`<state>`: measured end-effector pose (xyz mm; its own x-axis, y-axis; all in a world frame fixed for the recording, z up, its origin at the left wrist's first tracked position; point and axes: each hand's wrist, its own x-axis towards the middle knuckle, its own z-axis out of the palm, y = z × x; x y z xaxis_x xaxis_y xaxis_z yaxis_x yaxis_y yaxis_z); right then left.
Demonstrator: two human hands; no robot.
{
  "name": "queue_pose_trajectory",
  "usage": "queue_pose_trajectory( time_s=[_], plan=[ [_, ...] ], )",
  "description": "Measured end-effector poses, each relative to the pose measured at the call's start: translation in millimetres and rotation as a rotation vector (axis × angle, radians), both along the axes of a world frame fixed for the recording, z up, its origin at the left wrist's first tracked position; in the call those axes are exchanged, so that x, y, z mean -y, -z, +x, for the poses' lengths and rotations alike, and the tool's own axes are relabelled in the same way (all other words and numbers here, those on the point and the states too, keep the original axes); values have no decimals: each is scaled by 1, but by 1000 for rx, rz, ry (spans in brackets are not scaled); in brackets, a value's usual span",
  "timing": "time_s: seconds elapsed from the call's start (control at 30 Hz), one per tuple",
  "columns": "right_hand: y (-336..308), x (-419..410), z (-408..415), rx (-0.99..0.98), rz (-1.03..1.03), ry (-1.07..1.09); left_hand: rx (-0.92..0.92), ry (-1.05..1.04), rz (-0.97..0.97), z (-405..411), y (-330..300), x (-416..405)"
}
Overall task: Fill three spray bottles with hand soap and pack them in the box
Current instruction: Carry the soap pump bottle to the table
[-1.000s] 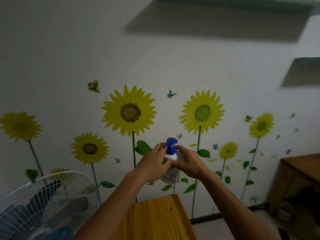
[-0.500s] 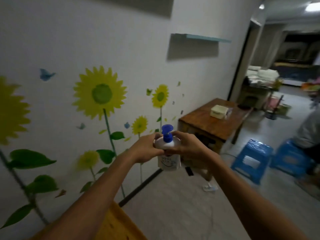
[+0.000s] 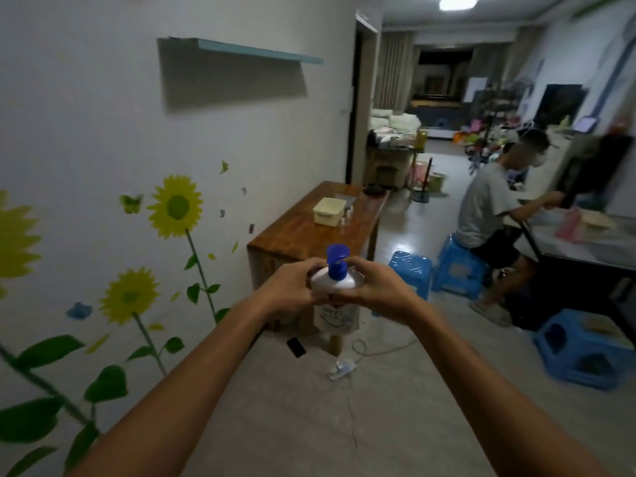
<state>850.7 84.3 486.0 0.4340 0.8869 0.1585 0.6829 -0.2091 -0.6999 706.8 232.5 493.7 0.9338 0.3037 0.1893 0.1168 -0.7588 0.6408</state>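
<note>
hand soap bottle (image 3: pixel 335 297), white and rounded with a blue pump head, is held upright in mid-air over a pale tiled floor (image 3: pixel 361 425), between both hands at arm's length; beyond it a brown wooden table (image 3: pixel 303 232) stands against a white wall (image 3: pixel 103 132) painted with sunflowers, and on the table sits a pale yellow plastic box (image 3: pixel 329 210) with rounded corners; beside the box stand a few small bottles (image 3: pixel 107 213), blurred, possibly the spray bottles; a light blue shelf (image 3: pixel 247 49) hangs on the wall above; blue plastic stools (image 3: pixel 409 270) stand on the glossy floor, and a person in a grey shirt (image 3: pixel 485 204) sits on one at a dark table to the right; a power strip (image 3: pixel 340 369) and white cord lie on the floor; left hand (image 3: pixel 292 290) curls its fingers round the bottle's left shoulder; right hand (image 3: pixel 382 290) wraps the right shoulder, thumb near the pump neck; both grips closed on the bottle.
</note>
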Motion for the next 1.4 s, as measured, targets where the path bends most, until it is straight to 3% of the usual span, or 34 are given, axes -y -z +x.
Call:
queue_pose_trajectory(
  time_s=[0.37, 0.83, 1.4],
  plan=[
    [8, -6, 96, 18, -30, 202, -37, 218, -83, 128, 9, -33],
    [-3, -85, 242, 18, -20, 478, -18, 450, -73, 326, 6, -135],
    [20, -99, 432, -74, -9, 498, -53, 488, -79, 527, 29, -153]
  ],
)
